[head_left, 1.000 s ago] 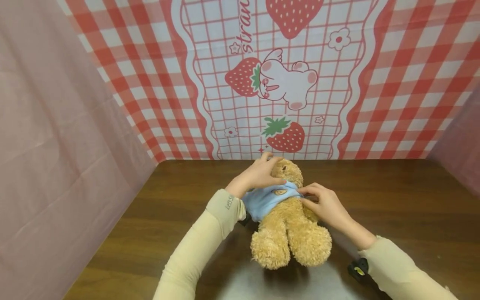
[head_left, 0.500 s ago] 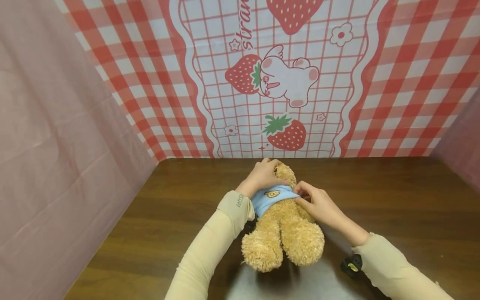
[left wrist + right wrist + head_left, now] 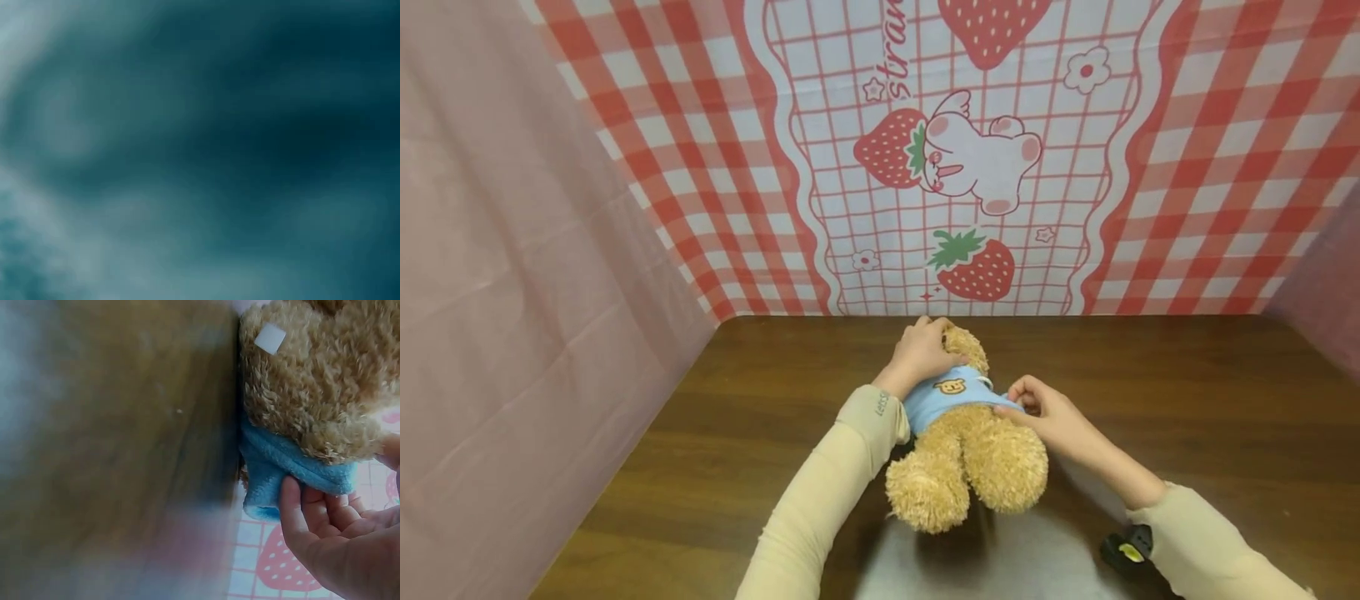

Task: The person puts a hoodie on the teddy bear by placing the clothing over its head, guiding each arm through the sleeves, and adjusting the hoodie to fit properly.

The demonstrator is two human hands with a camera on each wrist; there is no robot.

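Note:
A fluffy tan teddy bear [image 3: 1003,462] is held above the table in the head view, feet toward me. It wears a light blue shirt [image 3: 936,404] with a small bear-face print on the front. My left hand [image 3: 921,354] grips the bear at its head and upper chest, hiding part of the head. At the shirt's right lower edge, my right hand [image 3: 1052,421] pinches the hem. The right wrist view shows fingers [image 3: 290,503] at the blue cloth [image 3: 281,465] beside the bear's fur [image 3: 300,381], which has a white tag. Only dark blue-green blur fills the left wrist view.
The brown wooden table [image 3: 700,467] runs back to a red and white checked strawberry cloth [image 3: 977,167] on the wall. A pale pink curtain [image 3: 535,292] hangs at left. A small black device [image 3: 1127,550] is at my right wrist.
The bear has shifted slightly left. My right hand has drawn the shirt's right side outward and down toward the leg over the last half second. My left hand keeps its grip.

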